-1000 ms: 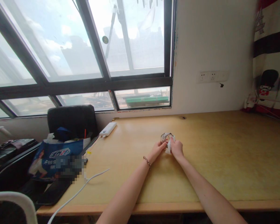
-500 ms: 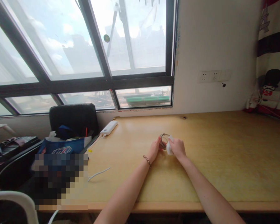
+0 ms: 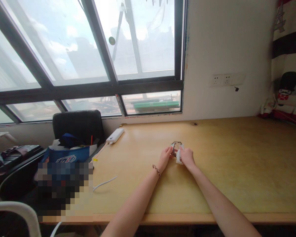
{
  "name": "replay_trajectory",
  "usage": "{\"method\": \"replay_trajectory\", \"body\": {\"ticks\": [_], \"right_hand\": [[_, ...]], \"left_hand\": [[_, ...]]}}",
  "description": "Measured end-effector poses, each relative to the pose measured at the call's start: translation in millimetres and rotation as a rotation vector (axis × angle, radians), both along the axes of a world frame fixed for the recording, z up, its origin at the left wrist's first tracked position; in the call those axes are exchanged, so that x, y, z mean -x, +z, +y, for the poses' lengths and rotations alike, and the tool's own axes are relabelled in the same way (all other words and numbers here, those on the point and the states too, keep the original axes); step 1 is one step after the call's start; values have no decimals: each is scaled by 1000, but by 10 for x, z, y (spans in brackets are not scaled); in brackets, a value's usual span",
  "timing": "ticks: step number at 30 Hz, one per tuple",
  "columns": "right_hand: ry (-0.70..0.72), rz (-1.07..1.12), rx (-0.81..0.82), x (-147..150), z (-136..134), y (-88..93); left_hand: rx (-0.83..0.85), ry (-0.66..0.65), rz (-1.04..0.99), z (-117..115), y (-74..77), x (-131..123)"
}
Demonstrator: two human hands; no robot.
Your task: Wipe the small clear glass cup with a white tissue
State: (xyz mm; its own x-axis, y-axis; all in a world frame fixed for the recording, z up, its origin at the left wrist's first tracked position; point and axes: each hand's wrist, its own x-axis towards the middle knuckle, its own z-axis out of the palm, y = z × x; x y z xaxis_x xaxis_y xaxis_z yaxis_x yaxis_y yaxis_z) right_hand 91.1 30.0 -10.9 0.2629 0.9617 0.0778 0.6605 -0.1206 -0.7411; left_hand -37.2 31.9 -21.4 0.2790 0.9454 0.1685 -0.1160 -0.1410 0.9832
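My left hand (image 3: pixel 164 157) is closed on the left side of a small metal loop (image 3: pixel 177 143) that looks like a watch band; its exact kind is too small to make out. A white tissue (image 3: pixel 179 157) is pinched in my right hand (image 3: pixel 187 157), against the loop's right side. Both hands are close together just above the middle of the desk. Fingers hide much of the loop. A chain bracelet (image 3: pixel 156 171) circles my left wrist.
The wooden desk (image 3: pixel 236 171) spans the front. On its left side are a white power bank (image 3: pixel 115 135) with a cable and a loose white cable end (image 3: pixel 105 183). Left of the desk, a blue bag (image 3: pixel 66 159) rests on a black chair (image 3: pixel 77 125).
The metal loop has turned in my hands, and its top now spans between them. The tissue has shifted slightly along with my right hand. Both hands keep their hold.
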Motion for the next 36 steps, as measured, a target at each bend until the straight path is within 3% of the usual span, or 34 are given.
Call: {"method": "replay_trajectory", "body": {"ticks": [3, 6, 8, 11, 14, 16, 18, 24, 26, 32, 36], "right_hand": [[-24, 259, 119, 31, -9, -31], [74, 566, 170, 88, -26, -79], [159, 654, 187, 105, -30, -99], [132, 460, 139, 63, -28, -69], [14, 83, -95, -23, -37, 18], [-6, -26, -227, -65, -52, 74], [22, 5, -246, -82, -60, 110], [166, 240, 127, -87, -25, 129], [177, 143, 94, -96, -23, 127], [113, -291, -224, -107, -73, 130], [140, -238, -247, -117, -57, 127]], "left_hand": [[-68, -80, -21, -26, 34, -27], [-55, -46, -22, -23, 34, -32], [-16, -6, -12, -4, 15, -23], [30, 73, 2, 28, -21, -6], [82, 110, -18, 46, -39, -1], [121, 119, -42, 52, -40, -2], [146, 126, -59, 54, -39, -2], [75, 91, 8, 39, -47, -8], [53, 83, 49, 26, -42, -12], [159, 99, -13, 15, 6, 2], [204, 96, -38, 11, 23, 16]]}}
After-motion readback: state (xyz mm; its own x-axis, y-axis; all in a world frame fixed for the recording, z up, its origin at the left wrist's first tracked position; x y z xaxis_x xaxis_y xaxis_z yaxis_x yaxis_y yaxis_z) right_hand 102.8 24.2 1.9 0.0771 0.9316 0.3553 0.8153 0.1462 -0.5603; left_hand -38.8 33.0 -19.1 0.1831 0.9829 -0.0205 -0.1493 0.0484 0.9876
